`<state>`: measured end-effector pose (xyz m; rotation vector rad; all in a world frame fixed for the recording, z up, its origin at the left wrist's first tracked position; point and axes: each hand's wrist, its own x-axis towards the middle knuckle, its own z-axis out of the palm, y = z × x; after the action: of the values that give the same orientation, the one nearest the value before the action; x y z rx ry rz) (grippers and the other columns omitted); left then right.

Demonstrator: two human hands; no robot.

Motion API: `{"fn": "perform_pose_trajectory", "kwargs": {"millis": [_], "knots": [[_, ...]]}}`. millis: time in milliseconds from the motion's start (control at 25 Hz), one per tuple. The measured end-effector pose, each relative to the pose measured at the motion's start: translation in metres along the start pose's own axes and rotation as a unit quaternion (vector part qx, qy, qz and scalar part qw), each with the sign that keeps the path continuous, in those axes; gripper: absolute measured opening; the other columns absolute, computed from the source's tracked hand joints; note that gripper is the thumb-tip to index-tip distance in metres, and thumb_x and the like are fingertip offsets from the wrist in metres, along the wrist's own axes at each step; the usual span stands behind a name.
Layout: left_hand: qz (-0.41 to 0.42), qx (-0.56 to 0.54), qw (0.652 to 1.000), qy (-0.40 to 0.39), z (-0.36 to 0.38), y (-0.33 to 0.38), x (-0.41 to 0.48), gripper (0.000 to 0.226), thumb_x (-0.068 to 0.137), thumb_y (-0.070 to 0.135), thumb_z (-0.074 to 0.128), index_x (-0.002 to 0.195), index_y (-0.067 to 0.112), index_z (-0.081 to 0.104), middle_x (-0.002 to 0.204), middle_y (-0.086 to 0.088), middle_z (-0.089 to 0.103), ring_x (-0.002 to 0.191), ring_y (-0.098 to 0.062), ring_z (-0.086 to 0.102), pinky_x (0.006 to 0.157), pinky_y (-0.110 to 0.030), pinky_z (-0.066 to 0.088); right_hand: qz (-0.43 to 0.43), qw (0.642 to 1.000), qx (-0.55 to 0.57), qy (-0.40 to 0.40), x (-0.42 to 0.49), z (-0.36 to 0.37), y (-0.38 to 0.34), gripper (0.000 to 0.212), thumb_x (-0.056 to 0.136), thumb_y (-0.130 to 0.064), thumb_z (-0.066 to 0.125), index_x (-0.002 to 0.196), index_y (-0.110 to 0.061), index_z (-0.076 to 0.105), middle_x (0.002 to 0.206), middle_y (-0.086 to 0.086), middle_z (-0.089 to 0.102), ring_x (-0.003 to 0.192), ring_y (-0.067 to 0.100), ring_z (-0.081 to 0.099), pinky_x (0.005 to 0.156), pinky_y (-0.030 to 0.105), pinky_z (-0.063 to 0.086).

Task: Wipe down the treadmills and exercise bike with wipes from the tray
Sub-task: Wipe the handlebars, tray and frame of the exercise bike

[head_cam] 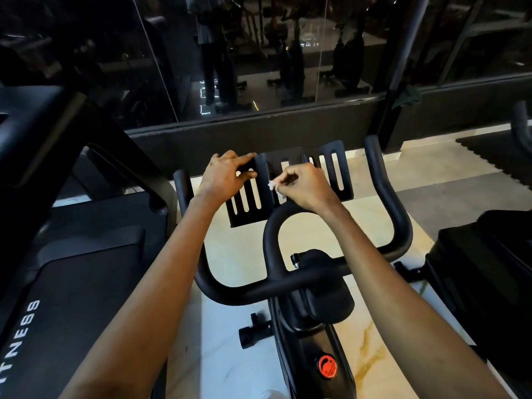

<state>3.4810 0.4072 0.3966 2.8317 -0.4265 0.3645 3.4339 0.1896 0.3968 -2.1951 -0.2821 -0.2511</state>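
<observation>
Head view: the right hand (302,185) pinches a small crumpled wipe (273,187) against the slotted rack (247,218) on the bike (311,272), its grip closed on the wipe. The left hand (227,174) clasps the rack's left wing, probably steadying it. The wipe looks soft, light and easily torn, best held bunched. The rack holds nothing; the wipe tray is out of sight. 1 treadmill (86,283) stands left.
</observation>
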Motion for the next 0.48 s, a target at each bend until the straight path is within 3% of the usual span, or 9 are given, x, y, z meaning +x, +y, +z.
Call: {"fn": "perform_pose_trajectory", "kwargs": {"millis": [120,360,480], "knots": [[0.010,0.006,1.000,0.004,0.003,-0.004,0.000,0.052,0.099,0.044,0.057,0.149,0.031,0.046,0.122,-0.007,0.058,0.111,-0.031,0.057,0.115,-0.049,0.031,-0.061,0.994,0.039,0.084,0.005,0.009,-0.008,0.006,0.089,-0.018,0.071,0.090,-0.022,0.075,0.097,-0.011,0.070,0.086,0.000,0.068,0.080,0.020,0.056],[0.044,0.028,0.998,0.040,0.012,-0.016,0.005,0.052,0.098,0.048,0.056,0.148,0.032,0.047,0.118,-0.002,0.061,0.099,-0.026,0.055,0.100,-0.039,0.040,-0.106,0.988,-0.110,-0.008,0.002,0.012,-0.009,0.011,0.087,-0.014,0.075,0.097,-0.016,0.079,0.103,-0.003,0.067,0.093,0.010,0.065,0.083,0.023,0.054],[0.051,0.026,0.997,0.049,0.017,-0.019,0.005,0.053,0.098,0.046,0.058,0.148,0.034,0.047,0.119,-0.001,0.062,0.097,-0.027,0.054,0.094,-0.039,0.042,-0.177,0.968,-0.177,0.004,0.009,0.012,-0.021,0.013,0.090,-0.008,0.070,0.098,-0.012,0.079,0.107,0.002,0.065,0.102,0.017,0.061,0.086,0.022,0.046]]}}
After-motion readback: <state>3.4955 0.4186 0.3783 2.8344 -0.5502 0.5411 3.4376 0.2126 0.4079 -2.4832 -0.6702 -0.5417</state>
